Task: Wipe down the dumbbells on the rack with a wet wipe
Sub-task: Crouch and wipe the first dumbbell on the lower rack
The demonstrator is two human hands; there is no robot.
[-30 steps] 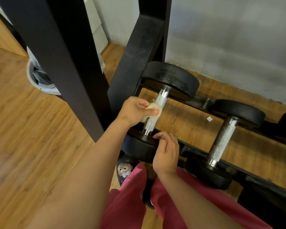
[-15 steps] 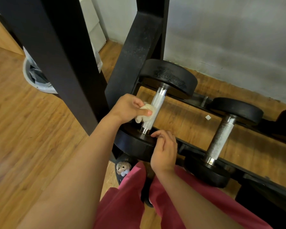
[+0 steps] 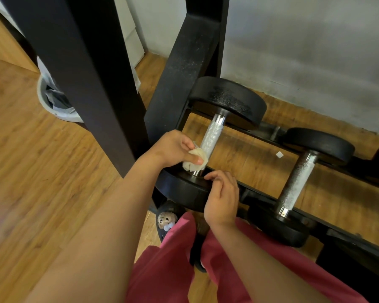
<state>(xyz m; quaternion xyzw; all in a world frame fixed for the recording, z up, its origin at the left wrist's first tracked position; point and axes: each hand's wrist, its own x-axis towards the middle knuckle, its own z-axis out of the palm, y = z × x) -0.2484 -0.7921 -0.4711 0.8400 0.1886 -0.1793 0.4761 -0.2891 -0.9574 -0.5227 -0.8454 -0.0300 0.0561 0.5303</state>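
While the left hand point(image 3: 173, 147) pinches a crumpled, off-white wet wipe point(image 3: 194, 159) between its thumb and curled fingers, the wad is pressed against the lower end of the knurled silver handle point(image 3: 216, 127) of the first dumbbell point(image 3: 208, 145), just above the collar where the handle meets the near head point(image 3: 182, 191). That head is a black disc, and the right hand point(image 3: 222, 200) hooks over its upper rim, fingers curled so that the fingertips touch its inner face just beside the wipe. The dumbbell lies across the bottom tier of a black rack point(image 3: 260, 196), with its far head point(image 3: 228, 99), dusty and mottled grey on top, towards the grey wall point(image 3: 304, 51). A second dumbbell point(image 3: 298, 182) lies on the same rails to the right, apart from both hands, its handle duller and speckled. Between the two handles a small white square scrap point(image 3: 279, 154) lies on the wooden floor point(image 3: 42, 171); whether it bears any writing is too small to tell, and the dumbbell heads show no legible marking. Two slanting black rack uprights point(image 3: 85, 73) rise at the left, and a white bin point(image 3: 53, 101) with a crumpled liner stands partly hidden behind the nearer one. Red trousers point(image 3: 162, 270) fill the bottom of the view, and a dark shoe carrying a small plush animal charm point(image 3: 166, 219) stands on the floor below the near head.
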